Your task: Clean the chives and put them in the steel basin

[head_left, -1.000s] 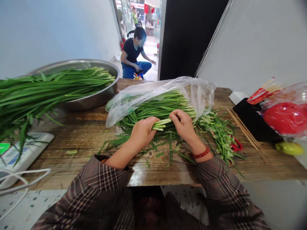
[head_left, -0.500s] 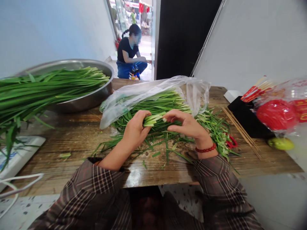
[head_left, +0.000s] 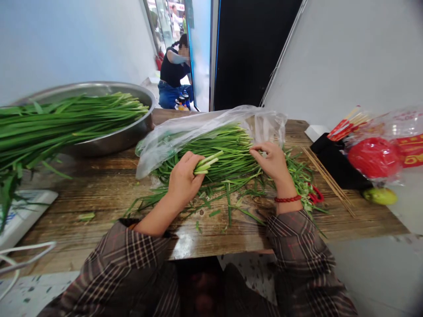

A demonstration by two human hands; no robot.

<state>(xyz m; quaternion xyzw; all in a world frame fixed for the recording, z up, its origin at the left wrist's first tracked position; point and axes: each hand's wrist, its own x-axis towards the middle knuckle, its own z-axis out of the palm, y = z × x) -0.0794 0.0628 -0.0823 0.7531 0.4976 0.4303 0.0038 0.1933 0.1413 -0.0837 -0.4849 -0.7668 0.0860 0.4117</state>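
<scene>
- Two hands, apart from each other: the left hand is closed around one small bunch of green stalks; the right hand has thumb and fingers drawn together by the pile's pale ends, and whether it grips a stalk cannot be told.
- One pile of greens on one table, behind the small bunch, partly under one clear bag.
- One metal basin of greens, cut off at left; the single stalks cannot be counted.
- One white device, cut off and partly overhung by leaves.
- Red handles, partly buried in trimmings.
- One crouching person, partly hidden by a door.
</scene>
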